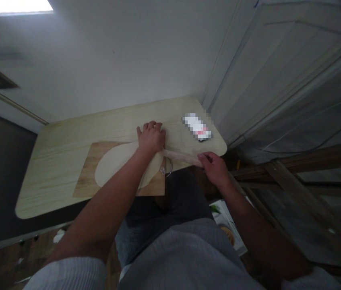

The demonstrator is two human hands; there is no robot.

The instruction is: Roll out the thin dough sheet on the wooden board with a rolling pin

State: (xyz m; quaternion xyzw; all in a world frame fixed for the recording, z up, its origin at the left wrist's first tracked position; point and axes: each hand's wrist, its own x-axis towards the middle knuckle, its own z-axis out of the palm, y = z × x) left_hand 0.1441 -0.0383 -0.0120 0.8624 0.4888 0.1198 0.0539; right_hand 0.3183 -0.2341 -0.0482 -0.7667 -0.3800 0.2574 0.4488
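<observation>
A round, pale sheet of rolled dough (pixel 114 163) lies on a wooden cutting board (pixel 84 173). My left hand (pixel 151 137) is palm down over the dough's far right edge, its fingers spread and slightly bent. My right hand (pixel 214 167), off the table's right front edge, pinches one end of a slim, pale rolling pin (pixel 184 156). From there the pin runs left to my left wrist, where its other end is hidden. A metal ring (pixel 169 167) is at the board's right side.
The pale wood-grain table (pixel 52 153) stands against a white wall (pixel 122 60). A phone, blurred out (pixel 197 127), lies at its right end. Wooden beams (pixel 303 185) are to the right. Below my right arm, a white tray (pixel 239 241) holds something green and something round.
</observation>
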